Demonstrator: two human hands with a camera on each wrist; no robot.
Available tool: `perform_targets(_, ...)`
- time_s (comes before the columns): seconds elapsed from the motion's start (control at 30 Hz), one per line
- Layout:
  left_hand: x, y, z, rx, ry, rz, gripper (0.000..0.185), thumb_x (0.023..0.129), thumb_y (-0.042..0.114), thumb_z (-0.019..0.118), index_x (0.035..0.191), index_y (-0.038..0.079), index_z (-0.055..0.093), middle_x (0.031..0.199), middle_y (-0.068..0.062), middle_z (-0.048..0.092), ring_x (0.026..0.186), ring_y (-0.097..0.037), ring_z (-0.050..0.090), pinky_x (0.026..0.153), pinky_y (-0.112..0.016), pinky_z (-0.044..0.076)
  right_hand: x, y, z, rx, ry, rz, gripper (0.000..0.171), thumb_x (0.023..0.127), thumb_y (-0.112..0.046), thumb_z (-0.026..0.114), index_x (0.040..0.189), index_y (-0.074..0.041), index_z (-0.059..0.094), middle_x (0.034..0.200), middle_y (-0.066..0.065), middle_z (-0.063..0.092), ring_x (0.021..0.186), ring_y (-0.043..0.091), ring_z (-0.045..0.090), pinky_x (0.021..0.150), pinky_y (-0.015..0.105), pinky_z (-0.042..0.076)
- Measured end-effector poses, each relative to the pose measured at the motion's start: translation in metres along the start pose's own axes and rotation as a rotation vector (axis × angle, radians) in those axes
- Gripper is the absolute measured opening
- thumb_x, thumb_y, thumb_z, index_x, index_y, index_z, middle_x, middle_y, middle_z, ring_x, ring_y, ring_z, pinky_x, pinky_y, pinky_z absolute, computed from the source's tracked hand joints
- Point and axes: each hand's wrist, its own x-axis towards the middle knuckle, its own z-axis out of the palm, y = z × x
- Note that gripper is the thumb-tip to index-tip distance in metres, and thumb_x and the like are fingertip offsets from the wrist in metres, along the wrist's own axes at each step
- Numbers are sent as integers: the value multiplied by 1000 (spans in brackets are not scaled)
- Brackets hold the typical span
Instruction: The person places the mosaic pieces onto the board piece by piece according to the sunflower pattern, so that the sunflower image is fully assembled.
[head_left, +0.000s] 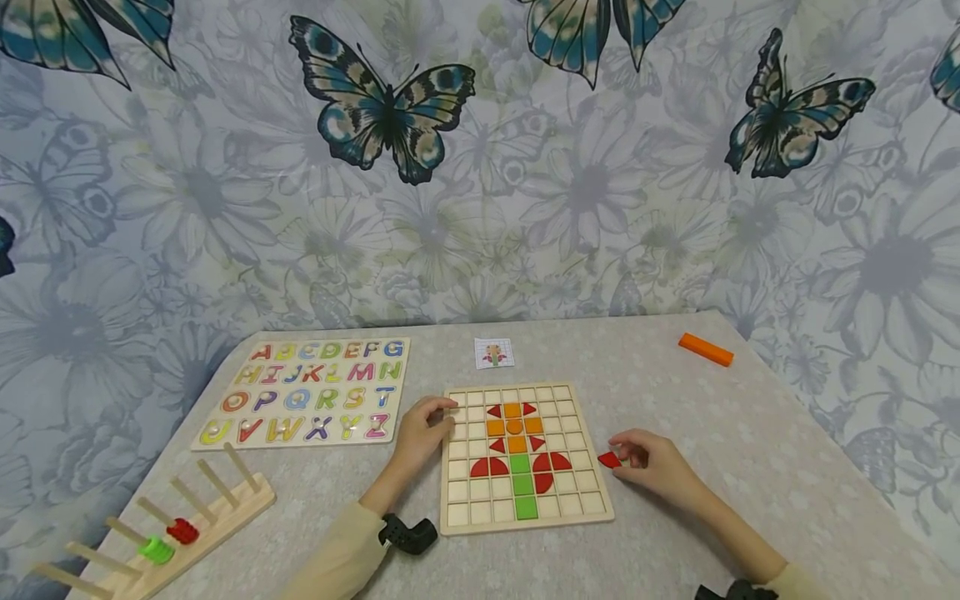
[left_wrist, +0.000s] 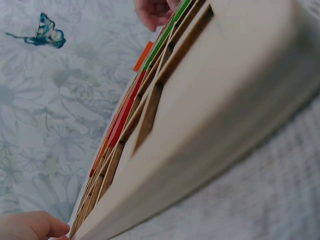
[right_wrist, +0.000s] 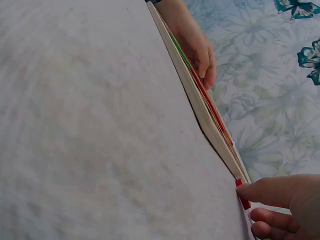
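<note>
Small red piece (head_left: 609, 459) sits on the table just off the right edge of the wooden grid board (head_left: 585, 502), pinched under the fingertips of your right hand (head_left: 651, 463), fingers curled round it, likely so it slides up to the board. Your left hand (head_left: 422, 431) curls over the board's left edge near the top corner, apparently bracing it. Board already carries an orange, red and green flower pattern; pattern card (head_left: 494, 353) lies just beyond it for reference. Alphabet puzzle (head_left: 303, 392) left, peg rack (head_left: 161, 523) near left corner, orange block (head_left: 706, 349) far right.
</note>
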Motion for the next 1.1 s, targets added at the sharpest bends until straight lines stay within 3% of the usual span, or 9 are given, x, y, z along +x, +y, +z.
perform_targets(0.17, -1, 1, -1, 0, 1, -5, 22, 81, 4, 66, 102, 8, 71, 109, -8, 67, 101, -20, 59, 88, -29, 47, 2, 0, 4, -26, -4, -47, 41, 73, -2, 76, 112, 0, 64, 95, 7, 67, 73, 3, 51, 61, 18, 45)
perform_targets(0.3, -2, 1, -2, -3, 0, -10, 21, 82, 5, 66, 102, 9, 71, 109, -8, 67, 101, -20, 59, 88, -30, 47, 3, 1, 6, -6, -17, -21, 36, 75, 0, 74, 109, 4, 64, 88, 7, 67, 71, 0, 51, 62, 19, 48)
perform_targets(0.5, -1, 0, -2, -9, -8, -31, 22, 82, 5, 65, 103, 8, 71, 110, -7, 66, 102, -20, 59, 90, -30, 47, 8, -11, 14, -24, 88, -47, 33, 71, -2, 78, 102, 3, 66, 78, 3, 63, 67, -1, 49, 60, 19, 47)
perform_targets(0.63, 0, 0, -4, 2, -7, -32, 23, 82, 5, 65, 104, 8, 71, 110, -8, 66, 103, -20, 60, 90, -30, 47, 21, -43, 34, 17, 70, -79, 32, 72, -2, 77, 102, 4, 66, 80, 5, 65, 68, 2, 51, 61, 20, 47)
perform_targets(0.83, 2, -2, -2, -2, 5, -30, 22, 81, 3, 65, 102, 8, 71, 109, -8, 67, 101, -21, 60, 87, -27, 47, 35, -88, 83, 33, -89, -99, 29, 77, -10, 76, 104, -3, 67, 84, 2, 65, 70, 7, 51, 63, 18, 46)
perform_targets(0.93, 3, -2, 1, -13, -2, -27, 22, 82, 3, 65, 102, 7, 71, 110, -9, 66, 101, -21, 60, 88, -27, 48, 38, -96, 100, -50, -113, -111, 28, 76, -15, 78, 102, -8, 68, 82, -4, 63, 69, 5, 49, 66, 17, 43)
perform_targets(1.1, 3, -1, 3, -21, -5, -32, 21, 82, 4, 66, 102, 7, 71, 109, -8, 67, 101, -19, 60, 88, -27, 49, 40, -96, 111, -145, -75, -128, 28, 71, -16, 81, 96, -12, 69, 79, -9, 61, 66, 3, 46, 66, 17, 39)
